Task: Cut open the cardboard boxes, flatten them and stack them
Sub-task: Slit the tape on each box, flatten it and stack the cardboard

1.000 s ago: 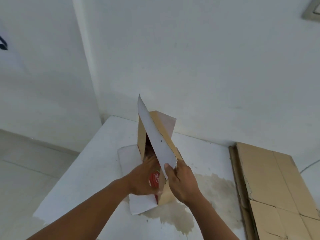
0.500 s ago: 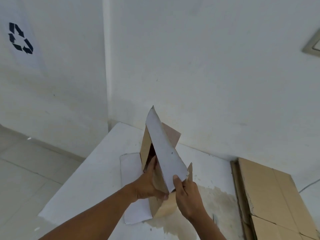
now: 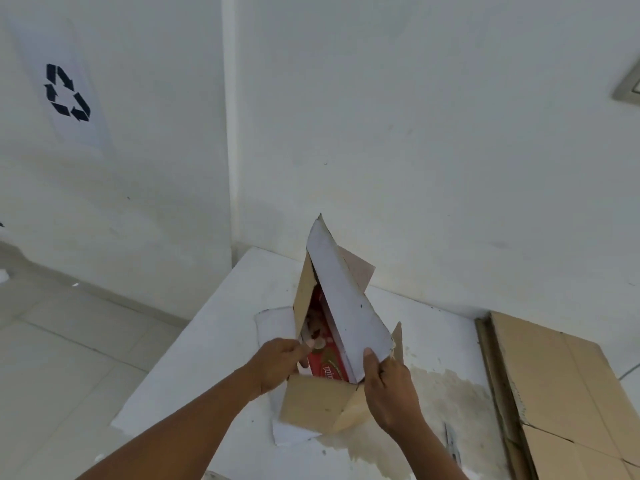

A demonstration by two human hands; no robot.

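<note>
White walls (image 3: 415, 133) meet in a corner behind the table (image 3: 207, 341), whose near end runs out of frame. Pale floor tiles (image 3: 69, 341) show at the left. One paper sign with a black recycling mark (image 3: 67, 93) hangs on the left wall. A framed fitting (image 3: 628, 88) at the upper right is cut off by the edge and cannot be identified.

One stack of flattened cardboard (image 3: 554, 393) lies at the right against the wall, cropped at the right and bottom. Layered edges show along its left side, but the sheets cannot be counted. A brownish stain (image 3: 450, 393) spreads over the tabletop between that stack and the box.

One cardboard box (image 3: 322, 407) stands near the middle of the table on a white sheet (image 3: 273, 323) that it mostly covers. Its long white-faced panel (image 3: 346, 306) rises tilted and hides the box's right wall. Red printed material (image 3: 325, 365) shows inside, its lettering only partly readable.

Both forearms reach in from below. The left hand (image 3: 280, 365) curls its fingers over the edge of the box's left wall and grips it. The right hand (image 3: 391, 386) grasps the panel's lower corner, thumb up on the white face, its other fingers hidden behind.

A thin grey object (image 3: 452, 441) lies beside the right forearm, too blurred to name.
</note>
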